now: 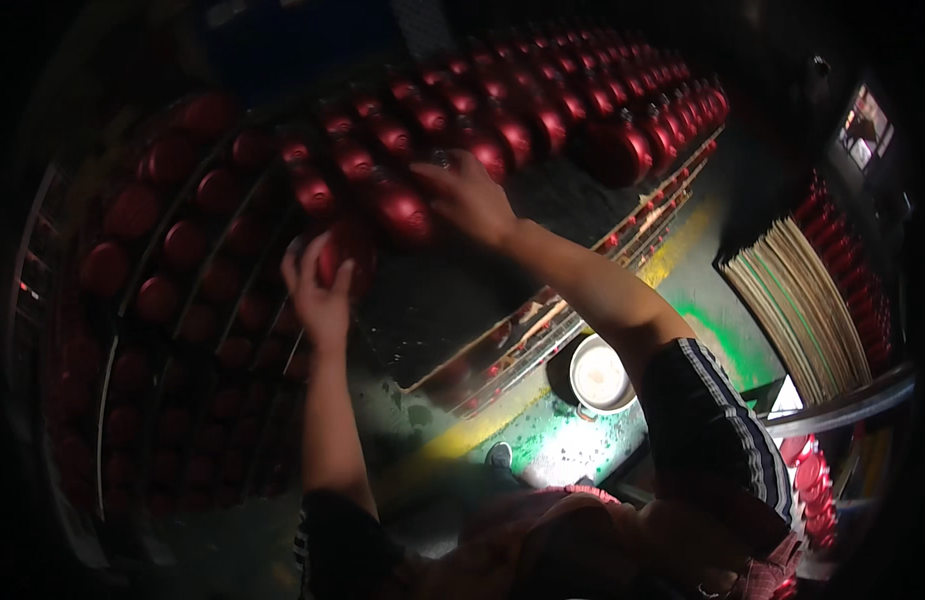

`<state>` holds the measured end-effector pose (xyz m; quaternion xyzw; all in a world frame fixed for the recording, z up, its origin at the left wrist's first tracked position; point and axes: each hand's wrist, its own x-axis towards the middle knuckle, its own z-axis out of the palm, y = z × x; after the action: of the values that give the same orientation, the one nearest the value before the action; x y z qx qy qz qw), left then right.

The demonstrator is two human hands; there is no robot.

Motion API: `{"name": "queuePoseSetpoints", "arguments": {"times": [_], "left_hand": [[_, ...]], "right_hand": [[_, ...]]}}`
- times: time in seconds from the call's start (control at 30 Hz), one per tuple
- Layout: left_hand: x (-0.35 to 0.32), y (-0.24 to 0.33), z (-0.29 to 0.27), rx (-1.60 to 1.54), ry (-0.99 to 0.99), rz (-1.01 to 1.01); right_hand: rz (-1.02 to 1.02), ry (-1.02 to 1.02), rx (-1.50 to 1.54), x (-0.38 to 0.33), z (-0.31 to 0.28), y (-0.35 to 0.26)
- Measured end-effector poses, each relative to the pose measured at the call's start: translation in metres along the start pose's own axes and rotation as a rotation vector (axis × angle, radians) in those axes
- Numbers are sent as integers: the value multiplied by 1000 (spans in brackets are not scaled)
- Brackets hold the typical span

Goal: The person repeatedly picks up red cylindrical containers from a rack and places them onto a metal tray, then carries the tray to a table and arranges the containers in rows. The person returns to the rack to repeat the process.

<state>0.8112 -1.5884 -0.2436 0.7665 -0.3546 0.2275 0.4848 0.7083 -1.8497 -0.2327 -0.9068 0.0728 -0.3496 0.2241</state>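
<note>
Many glossy red metal cylinders with rounded shoulders and small necks stand in rows on a dark surface. My left hand point(320, 290) is at the near left end of these rows, its fingers curled around a red cylinder point(333, 262) that is mostly in shadow. Farther right, my right hand point(471, 198) reaches over the rows with bent fingers closed at the top of another red cylinder point(435, 178), partly hidden by the hand. Between the two hands stands a brightly lit red cylinder point(401, 212).
A rack of stacked red cylinders point(186, 243) stands at left, with thin metal bars. Layered board edges point(513, 345) border the dark surface. A white bucket point(601, 375) sits on the green floor. At right is a stack of thin boards point(798, 310).
</note>
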Motion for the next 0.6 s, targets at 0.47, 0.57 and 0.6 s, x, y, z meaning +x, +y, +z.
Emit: {"name": "queuePoseSetpoints", "arguments": {"times": [0.47, 0.57, 0.6], "left_hand": [[-273, 184, 143, -1820, -348, -1548], [-327, 204, 244, -2401, -742, -1868], [-339, 208, 274, -2316, -662, -1882]], "right_hand": [[1101, 821, 1766, -403, -186, 109], [1342, 1023, 2333, -437, -185, 153], [1227, 974, 2383, -446, -185, 162]]}}
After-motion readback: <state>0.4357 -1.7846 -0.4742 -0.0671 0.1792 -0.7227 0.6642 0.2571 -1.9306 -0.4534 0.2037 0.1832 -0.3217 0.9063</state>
